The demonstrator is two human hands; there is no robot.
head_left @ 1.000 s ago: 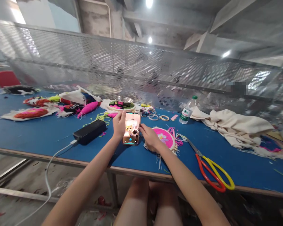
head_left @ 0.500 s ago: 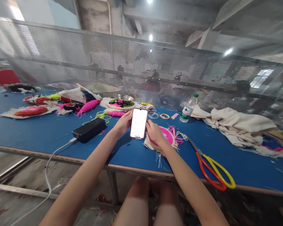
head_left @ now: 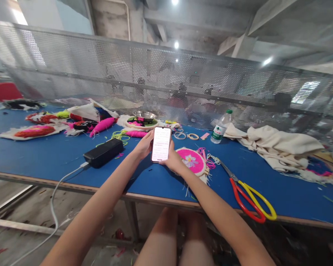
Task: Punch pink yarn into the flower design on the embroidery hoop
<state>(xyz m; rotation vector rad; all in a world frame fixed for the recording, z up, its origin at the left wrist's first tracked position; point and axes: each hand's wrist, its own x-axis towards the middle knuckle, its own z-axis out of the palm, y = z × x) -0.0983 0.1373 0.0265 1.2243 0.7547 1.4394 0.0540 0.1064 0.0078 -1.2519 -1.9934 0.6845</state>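
Note:
A smartphone (head_left: 161, 145) with a lit white screen and lines of text is held upright over the table. My left hand (head_left: 144, 145) grips its left edge, and my right hand (head_left: 172, 159) is closed round its lower right side. Just right of my right hand lies an embroidery hoop (head_left: 191, 162) with bright pink fabric and a pale flower with a yellow centre. Pink and white yarn (head_left: 207, 157) trails from the hoop's right side. Large scissors (head_left: 245, 192) with one red and one yellow handle rest further right.
On the blue table (head_left: 161, 184), a black box (head_left: 104, 152) with a white cable stands left. Behind are a metal bowl (head_left: 144, 116), pink yarn (head_left: 103, 126) and embroidered pieces (head_left: 36, 131). A water bottle (head_left: 221, 127) and cream cloth (head_left: 280, 144) are right. A perforated metal screen (head_left: 166, 81) borders the back.
My right hand has shifted left and lower on the phone, uncovering more of the pink hoop. The phone's screen has gone from nearly blank to showing text.

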